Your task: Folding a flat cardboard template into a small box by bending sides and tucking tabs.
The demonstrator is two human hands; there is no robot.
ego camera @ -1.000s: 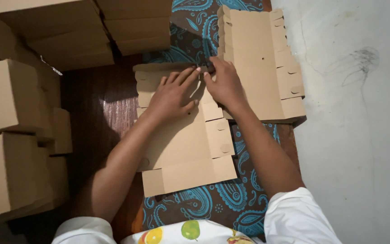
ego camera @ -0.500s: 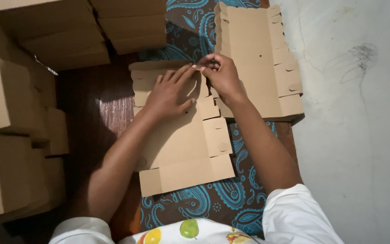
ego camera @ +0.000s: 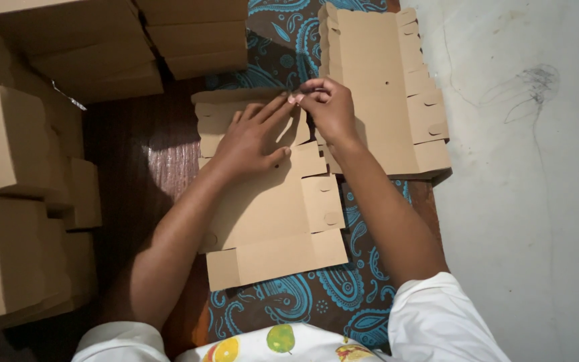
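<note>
Cardboard lies flat at the centre of the frame: an unfolded box blank (ego camera: 269, 208) resting on a blue patterned cloth (ego camera: 316, 295). The left hand (ego camera: 249, 137) is spread, palm down, pressing the upper part of the blank. Just to its right, the right hand (ego camera: 326, 107) has its fingertips pressed together, pinching a small flap at the blank's top edge. To the upper right, touching the right hand's side, sits a stack of flat blanks (ego camera: 376, 87). Finished boxes (ego camera: 8, 201) are piled along the left side and across the top of the frame; a pale wall (ego camera: 531, 201) fills the right.

As a judgement, the pinched flap could tear or crease off its scored line if it is pulled while the left palm holds too far from the fold. The blank could also slide on the soft cloth and knock the stack beside it askew.
</note>
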